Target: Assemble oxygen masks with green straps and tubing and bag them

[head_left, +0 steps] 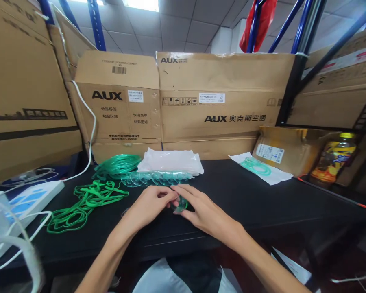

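Note:
My left hand (149, 205) and my right hand (198, 205) meet over the black table (262, 199), both closed on a small clear green plastic mask piece (179, 204) between the fingertips. Just behind the hands lies a row of nested clear green masks (154, 178). A coil of green tubing (117, 165) sits behind that, and a heap of green elastic straps (85, 201) lies to the left.
A stack of clear plastic bags (171, 161) lies at the back centre, and a bagged mask set (259, 167) at the back right. Cardboard boxes (219, 101) wall the table. A bottle (332, 158) stands right; a power strip (27, 199) with white cables lies left.

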Demonstrator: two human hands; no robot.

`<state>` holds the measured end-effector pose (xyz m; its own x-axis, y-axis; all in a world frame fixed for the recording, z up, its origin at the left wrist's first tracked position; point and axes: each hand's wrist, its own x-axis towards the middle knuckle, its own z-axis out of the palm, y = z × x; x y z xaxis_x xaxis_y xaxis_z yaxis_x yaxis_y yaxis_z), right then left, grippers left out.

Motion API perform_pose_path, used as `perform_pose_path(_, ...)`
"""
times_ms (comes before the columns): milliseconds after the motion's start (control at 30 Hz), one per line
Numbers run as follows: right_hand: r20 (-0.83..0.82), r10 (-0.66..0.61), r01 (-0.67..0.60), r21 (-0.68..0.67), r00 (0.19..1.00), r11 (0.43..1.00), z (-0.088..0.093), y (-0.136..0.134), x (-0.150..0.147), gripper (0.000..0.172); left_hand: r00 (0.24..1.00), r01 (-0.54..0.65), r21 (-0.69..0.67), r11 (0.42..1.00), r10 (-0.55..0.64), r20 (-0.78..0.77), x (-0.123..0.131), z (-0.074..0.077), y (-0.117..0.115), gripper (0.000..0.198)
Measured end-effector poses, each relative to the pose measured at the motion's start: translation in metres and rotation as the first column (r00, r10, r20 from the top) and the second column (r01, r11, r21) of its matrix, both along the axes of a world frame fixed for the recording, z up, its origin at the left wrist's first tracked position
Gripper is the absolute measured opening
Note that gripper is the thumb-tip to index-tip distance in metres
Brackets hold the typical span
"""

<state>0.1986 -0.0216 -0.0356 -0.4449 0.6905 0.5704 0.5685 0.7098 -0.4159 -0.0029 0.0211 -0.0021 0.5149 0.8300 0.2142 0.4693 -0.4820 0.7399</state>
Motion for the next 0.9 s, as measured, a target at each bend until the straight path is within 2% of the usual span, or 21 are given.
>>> perform_pose_path(100,-0.227,0.024,-0.046,-0.093,0.973,0.995,0.008,0.003,0.008,0.051,0.985,0.075,0.007,0.997,-0.075,0.152,0.012,0.0,-0.004,0.041)
perform_pose_path(200,-0.469,-0.04,-0.113,-0.294,0.882,0.949,0.02,0.003,0.015,0.05,0.961,0.128,0.053,0.99,-0.137,0.238,0.021,0.001,-0.014,0.038)
perform_pose_path(267,-0.579,-0.086,-0.181,-0.388,0.81,0.904,0.026,0.001,0.018,0.048,0.959,0.109,0.099,0.989,-0.13,0.253,0.025,0.001,-0.018,0.036)
perform_pose_path(333,-0.616,-0.108,-0.211,-0.422,0.78,0.881,0.029,0.0,0.017,0.041,0.963,0.061,0.159,0.985,-0.1,0.249,0.029,0.0,-0.02,0.031)
perform_pose_path(500,-0.551,-0.157,-0.145,-0.465,0.819,0.873,0.024,-0.002,0.009,0.038,0.986,0.041,0.327,0.944,-0.092,0.142,0.03,-0.002,-0.023,0.021)
perform_pose_path(600,-0.484,-0.182,-0.104,-0.507,0.856,0.856,0.021,-0.003,0.005,0.037,0.994,0.071,0.364,0.929,-0.095,0.048,0.025,-0.003,-0.026,0.018)
perform_pose_path(667,-0.404,-0.21,-0.033,-0.518,0.89,0.855,0.021,-0.004,0.005,0.032,0.996,0.078,0.37,0.926,-0.087,0.007,0.021,-0.004,-0.028,0.018)
perform_pose_path(800,-0.226,-0.263,0.164,-0.38,0.938,0.91,0.027,-0.005,0.015,0.012,0.996,0.075,0.419,0.905,-0.052,-0.067,0.016,-0.006,-0.028,0.019)
perform_pose_path(900,-0.144,-0.357,0.3,-0.313,0.923,0.901,0.033,-0.001,0.038,0.009,0.995,0.017,0.459,0.888,0.03,-0.096,0.011,-0.006,-0.025,0.019)
